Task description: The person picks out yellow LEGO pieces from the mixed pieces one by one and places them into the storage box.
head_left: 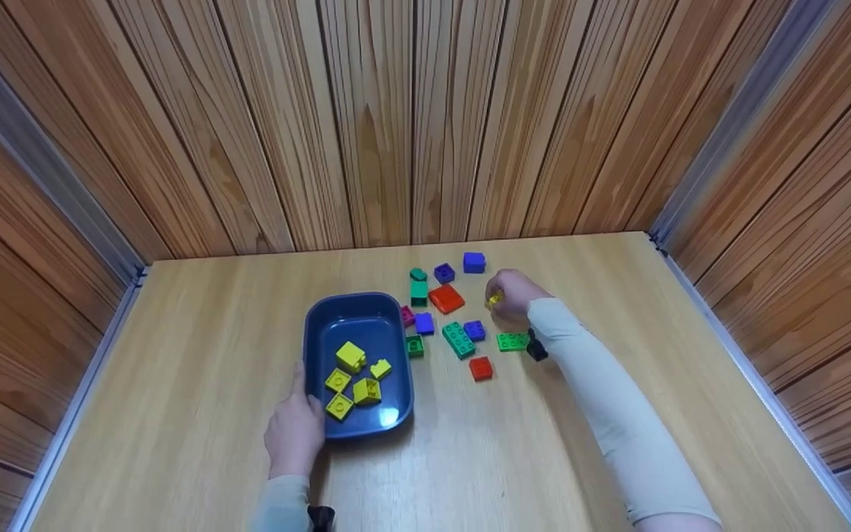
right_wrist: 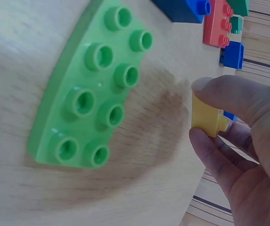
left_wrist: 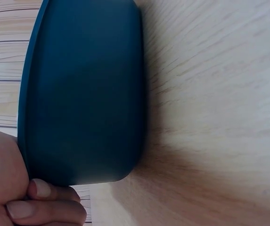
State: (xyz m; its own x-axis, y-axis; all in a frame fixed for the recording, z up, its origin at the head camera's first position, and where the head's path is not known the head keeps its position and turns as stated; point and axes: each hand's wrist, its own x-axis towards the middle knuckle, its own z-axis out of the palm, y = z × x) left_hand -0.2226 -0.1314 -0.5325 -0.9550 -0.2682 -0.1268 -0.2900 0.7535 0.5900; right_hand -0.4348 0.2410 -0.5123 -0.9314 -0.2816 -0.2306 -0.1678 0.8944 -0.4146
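Note:
A dark blue tray [head_left: 366,314] stands left of the middle of the table, with several yellow bricks [head_left: 366,391] lying in it. My left hand [head_left: 294,432] holds the tray's left rim, index finger stretched along the outside and thumb at the edge. In the left wrist view other fingers [left_wrist: 52,207] are curled beside the tray wall. To the right, my right hand [head_left: 513,292] pinches a small yellow brick [right_wrist: 204,113] between thumb and fingers, just above the table. Nearest below it lies a flat green brick [head_left: 512,341] with studs up.
Between tray and right hand lie loose bricks: a flat red one [head_left: 446,298], a small red one [head_left: 481,368], a long green one [head_left: 459,340] and several purple-blue ones [head_left: 474,262]. A dark green brick [head_left: 415,346] lies against the tray's right side. Wood-panelled walls [head_left: 381,133] enclose the table.

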